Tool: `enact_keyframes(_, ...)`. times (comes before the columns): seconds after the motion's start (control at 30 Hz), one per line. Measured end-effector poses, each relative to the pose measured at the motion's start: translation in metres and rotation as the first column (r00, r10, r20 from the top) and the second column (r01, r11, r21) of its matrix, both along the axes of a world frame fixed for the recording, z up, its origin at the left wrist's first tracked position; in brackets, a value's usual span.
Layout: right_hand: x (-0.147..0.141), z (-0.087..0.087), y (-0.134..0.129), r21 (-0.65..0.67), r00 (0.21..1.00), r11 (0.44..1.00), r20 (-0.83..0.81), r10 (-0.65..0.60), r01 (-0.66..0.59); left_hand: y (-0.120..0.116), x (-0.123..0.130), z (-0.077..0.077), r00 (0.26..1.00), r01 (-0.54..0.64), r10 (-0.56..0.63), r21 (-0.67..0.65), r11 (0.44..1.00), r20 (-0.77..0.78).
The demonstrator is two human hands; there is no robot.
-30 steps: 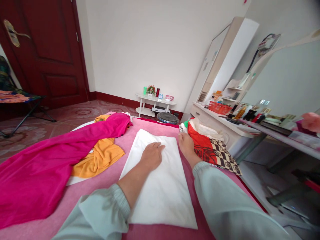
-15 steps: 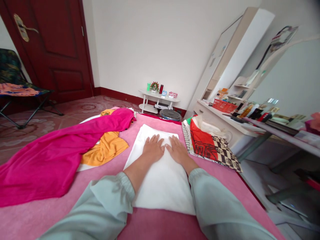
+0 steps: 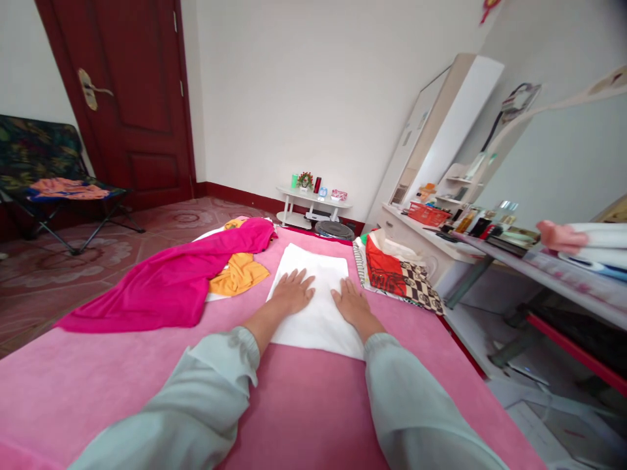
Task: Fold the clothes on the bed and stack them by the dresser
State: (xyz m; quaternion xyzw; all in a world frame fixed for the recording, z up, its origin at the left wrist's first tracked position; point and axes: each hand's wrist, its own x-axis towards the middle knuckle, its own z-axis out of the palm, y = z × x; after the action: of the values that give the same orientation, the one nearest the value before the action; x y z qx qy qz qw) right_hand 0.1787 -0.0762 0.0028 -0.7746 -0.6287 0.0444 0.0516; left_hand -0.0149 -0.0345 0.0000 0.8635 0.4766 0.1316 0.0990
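A white folded cloth lies flat on the pink bed cover in front of me. My left hand rests flat on its left part, fingers stretched out. Near its right edge my right hand lies palm down, also with fingers extended. A gap of white fabric shows between the two hands. To the left spreads a magenta garment, with a yellow-orange garment partly beneath it. On the right sits a stack of folded clothes, topped by a red, cream and checkered piece.
A dressing table with a red basket and bottles stands to the right, near a grey-edged table. Beyond the bed is a small white table. At left are a folding chair and a dark red door.
My hands have moved apart, the left one leftward and both slightly nearer to me on the white cloth. The camera view has shifted, showing more of the left side and the bed.
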Motion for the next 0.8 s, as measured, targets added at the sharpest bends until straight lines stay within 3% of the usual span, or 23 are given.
enact_keyframes(0.2, -0.011, -0.001, -0.03, 0.053, 0.997, 0.997, 0.041, -0.059, 0.057, -0.036, -0.025, -0.001, 0.998, -0.06, 0.058, 0.07, 0.996, 0.036)
enact_keyframes(0.3, -0.023, 0.004, -0.047, 0.217, 0.992, 0.971, 0.058, -0.115, 0.1, -0.042, -0.029, -0.001, 0.995, -0.064, 0.056, 0.096, 0.993, 0.085)
enact_keyframes(0.4, -0.038, 0.01, -0.062, 0.429, 0.994, 0.902, 0.111, -0.01, -0.039, -0.043, -0.03, 0.0, 0.992, -0.061, 0.049, 0.102, 0.993, 0.118)
enact_keyframes(0.5, -0.048, 0.011, -0.068, 0.319, 0.959, 0.904, 0.112, 0.262, -0.285, -0.042, -0.031, 0.002, 0.988, -0.067, 0.048, 0.127, 0.99, 0.149)
enact_keyframes(0.57, -0.05, 0.008, -0.067, 0.195, 0.935, 0.915, 0.043, 0.352, -0.354, -0.043, -0.032, 0.005, 0.982, -0.103, 0.078, 0.143, 0.984, 0.173)
enact_keyframes(0.67, -0.049, 0.003, -0.065, 0.179, 0.942, 0.927, -0.003, 0.337, -0.331, -0.044, -0.036, 0.012, 0.951, -0.276, 0.245, 0.162, 0.947, 0.188)
enact_keyframes(0.8, -0.046, 0.002, -0.064, 0.206, 0.942, 0.924, -0.025, 0.334, -0.322, -0.041, -0.048, 0.026, 0.858, -0.514, 0.505, 0.133, 0.848, 0.093)
